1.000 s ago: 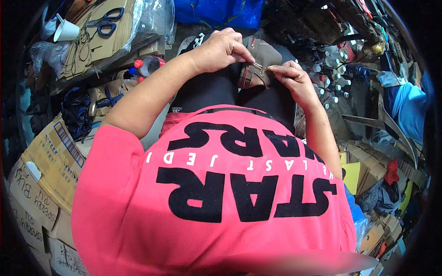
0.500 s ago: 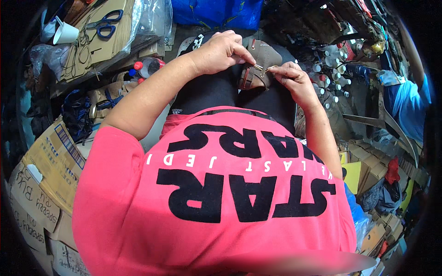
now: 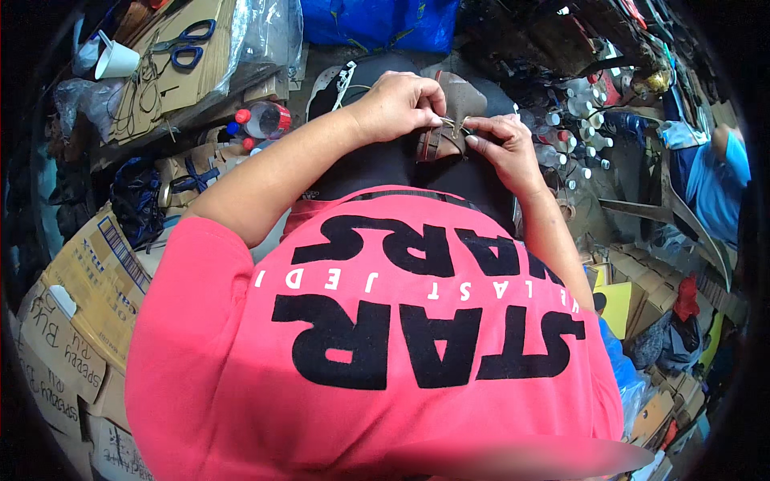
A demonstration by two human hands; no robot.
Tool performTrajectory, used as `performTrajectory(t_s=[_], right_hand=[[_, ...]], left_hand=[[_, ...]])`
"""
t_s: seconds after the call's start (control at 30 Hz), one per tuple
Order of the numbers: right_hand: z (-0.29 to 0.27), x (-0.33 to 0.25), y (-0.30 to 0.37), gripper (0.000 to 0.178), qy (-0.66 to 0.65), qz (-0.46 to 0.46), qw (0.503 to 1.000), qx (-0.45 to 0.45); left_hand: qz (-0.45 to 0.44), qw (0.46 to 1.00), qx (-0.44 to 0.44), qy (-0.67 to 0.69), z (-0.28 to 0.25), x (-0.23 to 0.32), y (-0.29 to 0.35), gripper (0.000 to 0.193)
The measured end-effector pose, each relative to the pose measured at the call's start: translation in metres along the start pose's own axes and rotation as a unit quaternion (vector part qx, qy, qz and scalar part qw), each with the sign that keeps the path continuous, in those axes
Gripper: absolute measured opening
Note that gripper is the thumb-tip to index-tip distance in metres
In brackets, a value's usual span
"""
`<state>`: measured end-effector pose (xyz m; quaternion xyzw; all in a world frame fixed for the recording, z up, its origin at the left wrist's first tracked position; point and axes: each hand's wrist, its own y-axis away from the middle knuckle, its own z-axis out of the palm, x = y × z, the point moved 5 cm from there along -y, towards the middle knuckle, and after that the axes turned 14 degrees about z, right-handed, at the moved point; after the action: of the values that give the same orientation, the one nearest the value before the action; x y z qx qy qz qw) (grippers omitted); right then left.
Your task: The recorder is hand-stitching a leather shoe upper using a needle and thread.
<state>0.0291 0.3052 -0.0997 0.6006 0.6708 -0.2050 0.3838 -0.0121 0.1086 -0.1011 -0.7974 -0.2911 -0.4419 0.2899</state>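
Observation:
A brown leather shoe (image 3: 465, 98) with tan and reddish-brown parts rests on my dark-trousered lap, between my hands. At its front opening a thin, pale tan shoelace (image 3: 457, 127) is gathered in loops. My left hand (image 3: 401, 103) comes from the left with its fingers curled, thumb and forefinger pinching the lace. From the right, my right hand (image 3: 504, 144) pinches the lace on its other side, close against the shoe. The fingertips of both hands nearly meet over the knot area, and the exact path of the lace is too small to make out.
Blue-handled scissors (image 3: 192, 44) lie on brown cardboard (image 3: 172, 88) at upper left, near a white cup (image 3: 118, 60). Several plastic bottles (image 3: 577, 120) crowd the right. A blue-clothed person (image 3: 718, 188) is at far right. Cardboard boxes (image 3: 96, 272) stand at lower left.
My left hand has shifted slightly down and to the right, its fingers curling more. My right hand has come closer in, and the two hands now draw together over the lace.

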Motion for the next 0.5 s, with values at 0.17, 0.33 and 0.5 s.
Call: performTrajectory(t_s=[0.17, 0.33, 0.5], right_hand=[[0.005, 0.0, 0.005, 0.019, -0.005, 0.051, 0.998, 0.034], [0.012, 0.007, -0.003, 0.013, -0.091, 0.125, 0.988, 0.021], [0.005, 0.012, -0.008, 0.012, -0.127, 0.108, 0.986, 0.005]], left_hand=[[-0.035, 0.999, 0.025, -0.016, 0.008, -0.002, -0.001, 0.016], [-0.073, 0.995, 0.024, 0.066, 0.017, -0.011, -0.009, 0.014], [0.083, 0.985, 0.024, -0.151, -0.002, 0.003, -0.011, 0.013]])
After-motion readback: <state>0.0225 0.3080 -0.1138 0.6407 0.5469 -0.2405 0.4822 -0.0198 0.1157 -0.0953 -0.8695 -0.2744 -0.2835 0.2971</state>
